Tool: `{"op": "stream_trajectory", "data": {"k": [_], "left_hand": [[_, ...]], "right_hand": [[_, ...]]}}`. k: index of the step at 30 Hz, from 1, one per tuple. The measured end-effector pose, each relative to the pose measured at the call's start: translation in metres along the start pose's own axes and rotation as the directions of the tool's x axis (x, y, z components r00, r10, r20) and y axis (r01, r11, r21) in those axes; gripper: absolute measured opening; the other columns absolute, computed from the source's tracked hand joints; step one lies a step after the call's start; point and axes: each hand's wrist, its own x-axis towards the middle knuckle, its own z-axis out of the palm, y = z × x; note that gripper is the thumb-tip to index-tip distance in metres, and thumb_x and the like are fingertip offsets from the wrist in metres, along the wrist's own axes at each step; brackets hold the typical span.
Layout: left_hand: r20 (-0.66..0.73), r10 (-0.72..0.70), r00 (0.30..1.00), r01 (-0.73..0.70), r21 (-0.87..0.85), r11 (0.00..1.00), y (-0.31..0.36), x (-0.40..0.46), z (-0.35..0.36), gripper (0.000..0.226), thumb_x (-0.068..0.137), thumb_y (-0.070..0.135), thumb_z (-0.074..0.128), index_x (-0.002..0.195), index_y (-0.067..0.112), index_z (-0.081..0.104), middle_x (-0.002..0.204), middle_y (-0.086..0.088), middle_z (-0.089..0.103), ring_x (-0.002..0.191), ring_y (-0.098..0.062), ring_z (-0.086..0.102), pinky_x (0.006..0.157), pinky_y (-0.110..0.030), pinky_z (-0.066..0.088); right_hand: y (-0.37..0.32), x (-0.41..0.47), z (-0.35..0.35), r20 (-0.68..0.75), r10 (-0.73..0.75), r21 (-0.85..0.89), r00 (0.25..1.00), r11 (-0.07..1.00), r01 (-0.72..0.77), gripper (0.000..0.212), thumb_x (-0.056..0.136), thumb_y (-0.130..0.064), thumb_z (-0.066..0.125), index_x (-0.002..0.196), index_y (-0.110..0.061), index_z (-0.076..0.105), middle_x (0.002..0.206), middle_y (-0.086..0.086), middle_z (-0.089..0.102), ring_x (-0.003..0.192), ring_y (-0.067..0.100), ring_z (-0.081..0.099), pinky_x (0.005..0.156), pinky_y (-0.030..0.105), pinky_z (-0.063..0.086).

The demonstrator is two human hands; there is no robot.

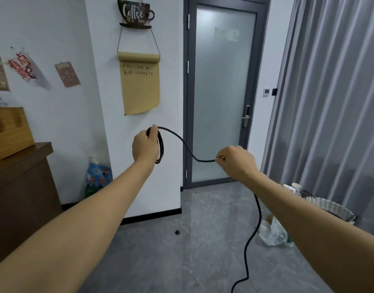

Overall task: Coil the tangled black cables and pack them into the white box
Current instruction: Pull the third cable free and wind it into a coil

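Note:
My left hand [145,145] is raised in front of the white wall and grips a small coil of black cable [161,144], whose loops hang beside the palm. From the coil the cable arcs down and right to my right hand [234,161], which pinches it between thumb and fingers. Below my right forearm the loose length of the cable [258,220] drops to the grey floor and runs out of the bottom edge. The white box is not in view.
A wooden cabinet [23,187] with a wooden box [8,134] stands at the left. A frosted glass door [222,92] is ahead, grey curtains [334,92] at the right. A woven basket [329,208], a plastic bag [272,231] and a small black object [177,232] lie on the floor.

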Motion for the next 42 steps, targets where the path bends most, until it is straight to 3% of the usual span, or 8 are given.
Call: {"op": "stream_trajectory", "data": {"k": [5, 9, 14, 20, 24, 29, 34, 42], "left_hand": [[0.163, 0.084, 0.983, -0.116, 0.198, 0.973, 0.008, -0.013, 0.012, 0.046, 0.095, 0.052, 0.038, 0.066, 0.017, 0.038, 0.065, -0.001, 0.046, 0.075, -0.032, 0.058, 0.064, -0.034, 0.039], [0.372, 0.014, 0.928, -0.053, 0.096, 0.994, 0.006, -0.022, 0.021, 0.047, 0.096, 0.049, 0.041, 0.065, 0.014, 0.037, 0.061, -0.002, 0.042, 0.052, -0.02, 0.047, 0.055, -0.027, 0.042], [0.578, 0.016, 0.816, -0.059, 0.055, 0.997, 0.01, -0.037, 0.027, 0.045, 0.1, 0.039, 0.037, 0.069, 0.009, 0.051, 0.058, -0.008, 0.056, 0.055, -0.021, 0.055, 0.058, -0.026, 0.047], [0.689, -0.001, 0.725, 0.041, -0.042, 0.998, 0.016, -0.045, 0.027, 0.048, 0.097, 0.048, 0.038, 0.069, 0.01, 0.047, 0.056, 0.0, 0.048, 0.042, -0.012, 0.052, 0.056, -0.025, 0.051], [0.765, -0.044, 0.642, 0.117, -0.04, 0.992, 0.021, -0.053, 0.026, 0.045, 0.096, 0.052, 0.035, 0.075, 0.014, 0.046, 0.052, 0.004, 0.039, 0.038, -0.008, 0.036, 0.044, -0.02, 0.042], [0.834, -0.14, 0.533, 0.164, 0.061, 0.985, 0.028, -0.054, 0.019, 0.043, 0.094, 0.053, 0.043, 0.068, 0.018, 0.044, 0.048, 0.008, 0.028, 0.039, -0.006, 0.022, 0.039, -0.016, 0.027], [0.749, -0.17, 0.64, 0.161, 0.086, 0.983, 0.017, -0.048, 0.004, 0.031, 0.087, 0.03, 0.065, 0.064, 0.019, 0.047, 0.047, 0.009, 0.023, 0.039, -0.007, 0.017, 0.039, -0.018, 0.016], [0.38, -0.329, 0.865, 0.411, -0.159, 0.898, -0.014, -0.009, -0.038, 0.022, 0.086, 0.02, 0.066, 0.069, 0.015, 0.053, 0.04, 0.009, 0.031, 0.03, -0.005, 0.02, 0.032, -0.015, 0.019]], "right_hand": [[-0.046, 0.003, -0.018, 0.195, -0.298, -0.098, 0.934, 0.942, 0.321, 0.021, 0.088, -0.019, 0.049, 0.089, -0.016, 0.07, 0.09, -0.003, 0.067, 0.082, 0.022, 0.061, 0.061, 0.027, 0.043], [-0.054, 0.007, -0.029, 0.274, -0.385, 0.111, 0.882, 0.923, 0.368, 0.017, 0.09, -0.023, 0.057, 0.098, -0.017, 0.071, 0.092, -0.005, 0.062, 0.084, 0.013, 0.052, 0.074, 0.032, 0.047], [-0.051, 0.009, -0.03, 0.209, -0.42, 0.361, 0.883, 0.872, 0.33, 0.011, 0.088, -0.015, 0.062, 0.089, -0.008, 0.07, 0.095, -0.003, 0.066, 0.081, 0.014, 0.057, 0.081, 0.03, 0.048], [-0.037, 0.005, -0.038, 0.236, -0.379, 0.448, 0.895, 0.86, 0.245, 0.013, 0.091, -0.019, 0.059, 0.084, -0.011, 0.068, 0.07, -0.008, 0.058, 0.061, 0.003, 0.047, 0.064, 0.016, 0.038], [-0.029, 0.006, -0.039, 0.172, -0.196, 0.465, 0.965, 0.88, 0.096, 0.03, 0.077, -0.033, 0.074, 0.07, -0.007, 0.062, 0.051, -0.004, 0.043, 0.044, 0.005, 0.033, 0.045, 0.015, 0.027], [-0.019, 0.006, -0.038, 0.23, -0.098, 0.525, 0.968, 0.85, -0.038, 0.029, 0.071, -0.033, 0.078, 0.062, -0.014, 0.059, 0.044, -0.01, 0.041, 0.04, 0.005, 0.032, 0.044, 0.013, 0.027], [0.005, -0.004, -0.025, 0.291, -0.077, 0.697, 0.954, 0.699, -0.156, 0.024, 0.085, -0.027, 0.067, 0.074, -0.007, 0.061, 0.054, -0.002, 0.046, 0.051, 0.012, 0.035, 0.051, 0.021, 0.031], [0.047, -0.016, -0.008, 0.241, 0.129, 0.682, 0.962, 0.683, -0.262, 0.02, 0.088, -0.023, 0.062, 0.078, -0.007, 0.065, 0.057, 0.003, 0.044, 0.053, 0.013, 0.033, 0.051, 0.026, 0.029]]}}
